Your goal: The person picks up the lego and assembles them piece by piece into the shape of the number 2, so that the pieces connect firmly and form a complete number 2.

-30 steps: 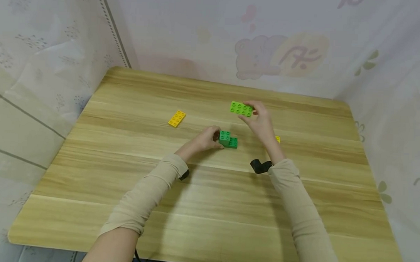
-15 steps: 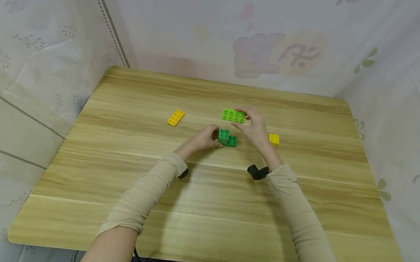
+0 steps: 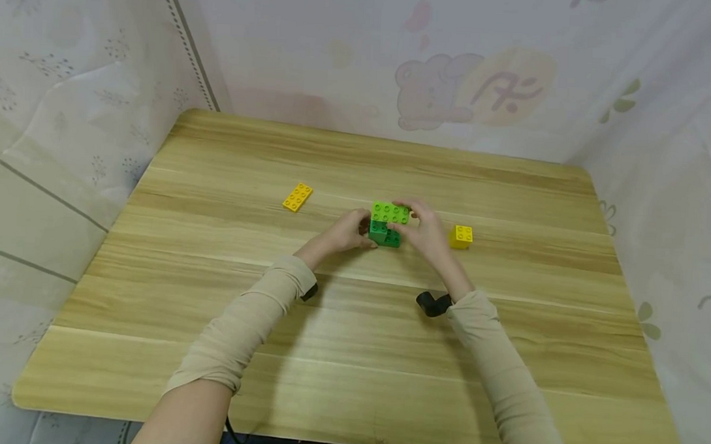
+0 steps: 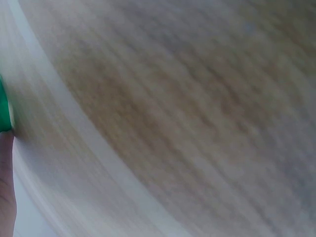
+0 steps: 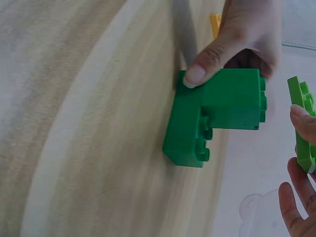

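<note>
A dark green stepped brick stack [image 3: 384,235] [image 5: 212,116] stands on the wooden table [image 3: 351,352] near its middle. My left hand [image 3: 349,231] grips its left side, the thumb [image 5: 205,66] pressed on the upper block. My right hand [image 3: 424,227] pinches a light green flat plate [image 3: 390,213] [image 5: 301,123] just above the stack's top, close to it; contact cannot be told. The left wrist view is blurred, with a green sliver [image 4: 4,111] at its left edge.
A small yellow square brick [image 3: 461,236] sits just right of my right hand. A yellow flat plate [image 3: 297,197] lies to the left of the stack. Patterned curtains enclose the table at the back and both sides.
My right hand has carried the light green plate down and to the left, from above the table to just over the dark green stack. My left hand has kept its hold.
</note>
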Demonstrator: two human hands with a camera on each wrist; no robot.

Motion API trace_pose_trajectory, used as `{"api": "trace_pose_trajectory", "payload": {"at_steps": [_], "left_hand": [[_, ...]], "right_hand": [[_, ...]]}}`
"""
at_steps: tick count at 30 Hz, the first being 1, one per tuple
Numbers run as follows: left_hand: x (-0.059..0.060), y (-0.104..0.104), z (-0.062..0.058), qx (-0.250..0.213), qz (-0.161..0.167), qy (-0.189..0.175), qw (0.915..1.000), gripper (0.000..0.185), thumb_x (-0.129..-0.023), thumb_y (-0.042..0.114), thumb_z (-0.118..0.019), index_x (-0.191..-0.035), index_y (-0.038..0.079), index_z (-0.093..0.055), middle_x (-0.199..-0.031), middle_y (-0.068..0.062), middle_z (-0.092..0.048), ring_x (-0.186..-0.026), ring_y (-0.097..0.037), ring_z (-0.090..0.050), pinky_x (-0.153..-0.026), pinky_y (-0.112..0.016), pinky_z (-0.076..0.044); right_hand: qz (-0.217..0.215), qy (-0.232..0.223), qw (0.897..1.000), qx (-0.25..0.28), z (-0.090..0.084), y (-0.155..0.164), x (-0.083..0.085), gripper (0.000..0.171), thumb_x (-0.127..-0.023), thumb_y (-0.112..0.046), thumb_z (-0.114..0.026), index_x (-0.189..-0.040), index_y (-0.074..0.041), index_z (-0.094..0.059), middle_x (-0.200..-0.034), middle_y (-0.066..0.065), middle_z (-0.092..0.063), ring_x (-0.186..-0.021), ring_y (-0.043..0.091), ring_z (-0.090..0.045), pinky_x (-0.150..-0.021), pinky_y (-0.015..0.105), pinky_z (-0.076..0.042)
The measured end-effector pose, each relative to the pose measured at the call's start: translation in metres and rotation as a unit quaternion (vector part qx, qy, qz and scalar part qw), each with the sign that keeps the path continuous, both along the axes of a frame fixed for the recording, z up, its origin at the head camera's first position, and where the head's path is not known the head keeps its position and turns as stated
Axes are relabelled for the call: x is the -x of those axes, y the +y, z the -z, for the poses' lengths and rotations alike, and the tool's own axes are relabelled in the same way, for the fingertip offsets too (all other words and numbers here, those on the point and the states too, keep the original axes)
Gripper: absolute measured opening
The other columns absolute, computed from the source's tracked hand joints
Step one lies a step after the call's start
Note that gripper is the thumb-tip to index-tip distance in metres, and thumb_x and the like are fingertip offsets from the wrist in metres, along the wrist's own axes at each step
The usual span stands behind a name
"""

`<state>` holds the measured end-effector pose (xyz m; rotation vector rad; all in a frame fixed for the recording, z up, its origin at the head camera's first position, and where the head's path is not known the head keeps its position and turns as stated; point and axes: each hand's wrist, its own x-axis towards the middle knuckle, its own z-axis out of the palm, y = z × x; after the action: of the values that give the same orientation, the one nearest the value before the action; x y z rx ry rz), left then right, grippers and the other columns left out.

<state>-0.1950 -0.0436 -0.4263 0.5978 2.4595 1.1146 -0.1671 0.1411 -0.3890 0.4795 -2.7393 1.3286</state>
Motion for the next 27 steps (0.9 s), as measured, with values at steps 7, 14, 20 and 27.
{"api": "trace_pose_trajectory", "payload": {"at_steps": [7,14,20,27], "left_hand": [[0.000,0.000,0.000,0.006,0.002,0.002,1.0000,0.047,-0.073,0.008,-0.075,-0.113,-0.004,-0.054,-0.107,-0.016,-0.059,-0.095,-0.023,-0.055,-0.089,-0.032,-0.048],[0.000,0.001,0.000,0.002,0.001,-0.004,1.0000,0.048,-0.074,0.008,-0.074,-0.116,-0.004,-0.052,-0.111,-0.017,-0.059,-0.101,-0.024,-0.057,-0.091,-0.033,-0.047],[0.000,0.000,-0.001,0.005,0.000,-0.004,1.0000,0.043,-0.075,0.008,-0.074,-0.111,-0.003,-0.054,-0.105,-0.015,-0.060,-0.093,-0.022,-0.054,-0.087,-0.032,-0.048],[-0.001,0.000,-0.001,0.009,-0.002,-0.003,0.9999,0.043,-0.074,0.009,-0.074,-0.110,-0.003,-0.054,-0.105,-0.015,-0.059,-0.093,-0.022,-0.055,-0.087,-0.032,-0.048]], "right_hand": [[-0.009,-0.012,1.000,-0.001,0.009,0.001,-0.004,0.044,-0.077,-0.008,-0.071,-0.118,-0.002,-0.057,-0.121,0.015,-0.056,-0.111,0.027,-0.051,-0.092,0.041,-0.046],[-0.021,-0.018,1.000,0.002,0.015,0.001,-0.003,0.043,-0.077,-0.007,-0.071,-0.118,-0.001,-0.057,-0.120,0.016,-0.057,-0.112,0.028,-0.052,-0.092,0.041,-0.045],[-0.019,-0.037,0.999,0.003,0.016,0.001,-0.003,0.043,-0.078,-0.008,-0.070,-0.118,-0.002,-0.057,-0.121,0.015,-0.057,-0.113,0.027,-0.051,-0.093,0.041,-0.045],[-0.026,-0.051,0.998,0.003,0.018,0.003,-0.002,0.044,-0.078,-0.009,-0.071,-0.119,-0.002,-0.057,-0.122,0.014,-0.057,-0.113,0.027,-0.052,-0.094,0.041,-0.045]]}}
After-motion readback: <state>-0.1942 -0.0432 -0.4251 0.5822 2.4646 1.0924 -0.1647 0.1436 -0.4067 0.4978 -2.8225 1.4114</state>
